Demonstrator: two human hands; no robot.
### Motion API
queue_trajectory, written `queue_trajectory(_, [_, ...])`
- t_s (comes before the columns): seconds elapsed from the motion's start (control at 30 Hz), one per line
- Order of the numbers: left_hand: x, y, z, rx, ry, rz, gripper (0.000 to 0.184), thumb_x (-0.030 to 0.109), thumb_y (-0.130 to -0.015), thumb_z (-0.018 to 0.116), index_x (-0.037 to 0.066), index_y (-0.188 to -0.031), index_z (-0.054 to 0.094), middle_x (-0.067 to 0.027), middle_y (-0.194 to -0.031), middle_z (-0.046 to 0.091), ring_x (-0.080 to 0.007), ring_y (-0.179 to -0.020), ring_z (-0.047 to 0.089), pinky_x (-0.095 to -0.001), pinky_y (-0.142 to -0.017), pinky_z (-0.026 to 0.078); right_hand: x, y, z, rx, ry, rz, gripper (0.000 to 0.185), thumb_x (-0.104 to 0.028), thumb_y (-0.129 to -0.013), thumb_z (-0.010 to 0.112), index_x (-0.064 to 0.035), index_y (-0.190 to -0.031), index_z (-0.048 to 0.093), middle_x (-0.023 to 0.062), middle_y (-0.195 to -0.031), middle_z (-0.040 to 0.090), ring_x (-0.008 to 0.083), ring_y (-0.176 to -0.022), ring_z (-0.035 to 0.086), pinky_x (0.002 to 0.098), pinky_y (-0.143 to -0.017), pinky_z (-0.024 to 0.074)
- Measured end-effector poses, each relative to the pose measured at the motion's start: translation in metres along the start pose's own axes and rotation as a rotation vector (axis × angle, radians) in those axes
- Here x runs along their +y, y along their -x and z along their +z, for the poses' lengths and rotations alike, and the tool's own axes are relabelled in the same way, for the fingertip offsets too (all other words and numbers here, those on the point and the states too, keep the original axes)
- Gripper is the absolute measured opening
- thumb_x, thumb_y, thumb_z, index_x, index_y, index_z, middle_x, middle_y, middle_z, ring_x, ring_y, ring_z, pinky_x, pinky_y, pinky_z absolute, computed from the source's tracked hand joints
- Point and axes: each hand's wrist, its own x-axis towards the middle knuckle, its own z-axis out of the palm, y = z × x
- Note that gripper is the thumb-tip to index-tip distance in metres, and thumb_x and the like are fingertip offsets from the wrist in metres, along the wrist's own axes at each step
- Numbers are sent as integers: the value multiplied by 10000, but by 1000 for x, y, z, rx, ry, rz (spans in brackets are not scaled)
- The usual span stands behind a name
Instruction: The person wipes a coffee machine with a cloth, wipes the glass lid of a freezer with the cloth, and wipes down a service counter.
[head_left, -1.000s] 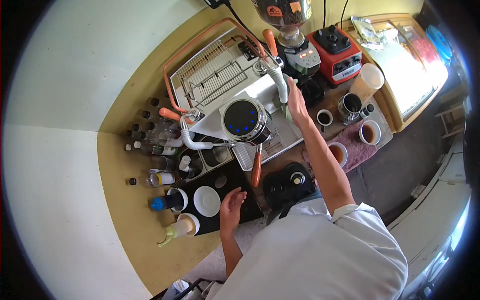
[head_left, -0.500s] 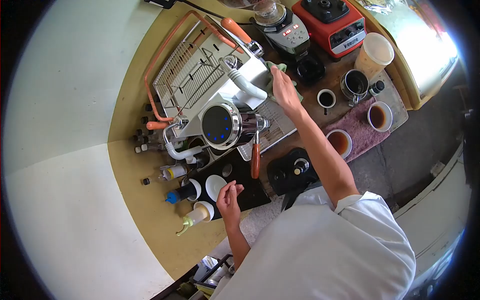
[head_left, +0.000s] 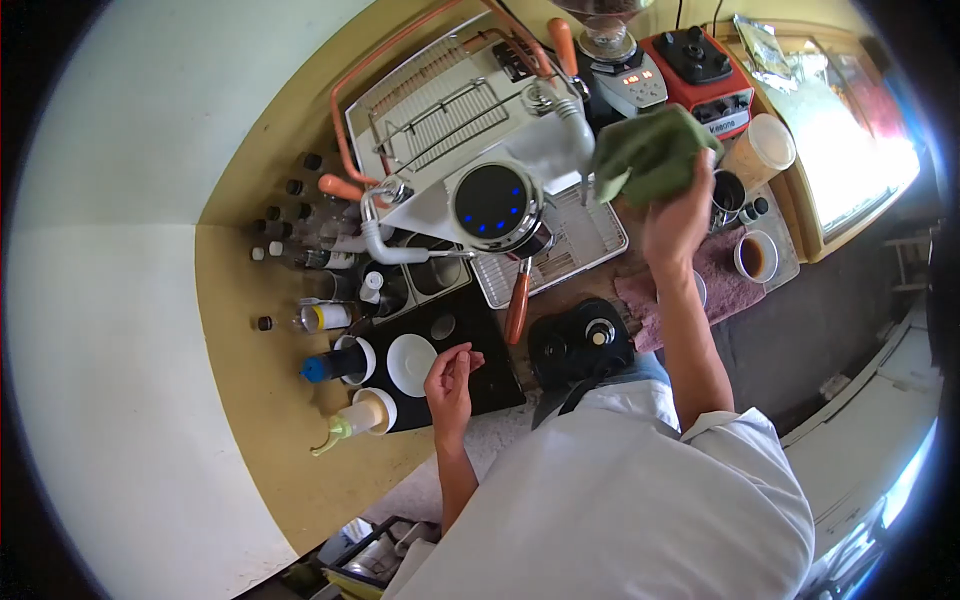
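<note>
Green cloth [head_left: 650, 155]: now lifted away from the side of the coffee machine [head_left: 545, 150], where it lay bunched half a second ago; it hangs spread in front of the grinder [head_left: 628, 88] and blender [head_left: 700, 85].
Right hand [head_left: 678, 225]: gripping the cloth by its near edge; the fold hides part of the hold, so the exact finger placement cannot be told.
Drip tray [head_left: 585, 245]: its bars more exposed, the right arm having swung off toward the blender; contact between cloth and machine appears broken, which suggests a pause in wiping.
Left hand [head_left: 450, 390]: fingers loosely curled, nothing seen in them; beside the saucer [head_left: 410, 365], much as before.
Pink towel [head_left: 725, 275]: partly behind the right forearm, bearing a cup of brown liquid [head_left: 755, 257].
</note>
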Motion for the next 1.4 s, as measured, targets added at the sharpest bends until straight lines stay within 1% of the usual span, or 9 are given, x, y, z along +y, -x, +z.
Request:
queue_trajectory(0.1, [-6, 3, -13, -31, 57, 15, 216, 111, -1014, 575, -46, -1152, 630, -111, -965, 700, -162, -903, 675, -293, -870, 541, -8, 22, -11, 79, -58, -228, 425, -290, -1017, 515, -34, -1354, 474, 122, -1272, 576, 254, -1194, 562, 386, -1030, 461])
queue_trajectory(0.2, [-16, 5, -29, -63, 118, 53, 224, 140, -1014, 582, -30, -1147, 642, -104, -958, 701, -167, -894, 676, -310, -872, 550, 17, 18, -76, -38, 565, -729, 467, -150, -1019, 480, -6, -1444, 351, 191, -1396, 460, 303, -1245, 519, 412, -1051, 452])
queue_trajectory(0.47, [-34, 15, -67, -165, 245, 68, 223, 121, -1010, 586, -40, -1157, 634, -106, -987, 696, -142, -917, 653, -287, -885, 525, 61, 108, -29, -157, 300, -122, 538, -450, -1042, 419, 6, -1275, 582, 108, -1233, 628, 199, -1110, 603, 356, -987, 463])
queue_trajectory(0.53, [-35, 20, -75, -182, 276, 54, 234, 140, -1007, 596, -40, -1151, 637, -106, -998, 698, -143, -929, 656, -284, -891, 522, 81, 117, -17, -225, 556, -134, 578, -416, -1082, 321, 67, -1325, 528, 134, -1290, 584, 205, -1225, 511, 322, -1060, 361])
queue_trajectory(0.6, [-38, 25, -83, -200, 300, 46, 240, 150, -1006, 601, -37, -1152, 639, -104, -1000, 699, -146, -937, 658, -286, -894, 521, 109, 108, -21, -140, 558, -166, 650, -488, -1044, 419, 48, -1407, 472, 112, -1388, 515, 184, -1242, 482, 309, -1087, 328])
queue_trajectory(0.9, [-65, 42, -94, -340, 275, -31, 296, 182, -1015, 588, -12, -1240, 588, -123, -1034, 689, -177, -998, 657, -337, -940, 520, 98, 199, -10, -147, 582, 16, 628, -509, -1049, 390, 36, -1321, 543, 115, -1243, 585, 192, -1119, 544, 302, -983, 412])
queue_trajectory(1.1, [-63, 55, -65, -235, 374, -177, 664, 272, -996, 621, 37, -1497, 253, -158, -1320, 555, -206, -1158, 587, -365, -999, 482, 76, 231, -20, -431, 385, 431, 500, -432, -1033, 465, -21, -1296, 568, 78, -1172, 634, 180, -1062, 617, 318, -944, 484])
queue_trajectory(1.23, [-56, 66, -33, 51, 172, 173, 855, 430, -952, 655, 44, -1546, 177, -173, -1513, 330, -275, -1349, 423, -393, -1143, 302, 68, 215, -61, -767, 583, 640, 490, -367, -1059, 379, 29, -1250, 595, 89, -1211, 633, 169, -1085, 589, 309, -958, 449])
queue_trajectory(1.4, [-40, 78, -4, 76, 105, 191, 1004, 552, -821, 746, 126, -1550, 203, -128, -1503, 317, -282, -1426, 312, -519, -1135, 333, 27, 204, -76, -895, 425, 1026, 483, -363, -1047, 430, 37, -1269, 585, 67, -1180, 635, 141, -1073, 576, 283, -981, 434])
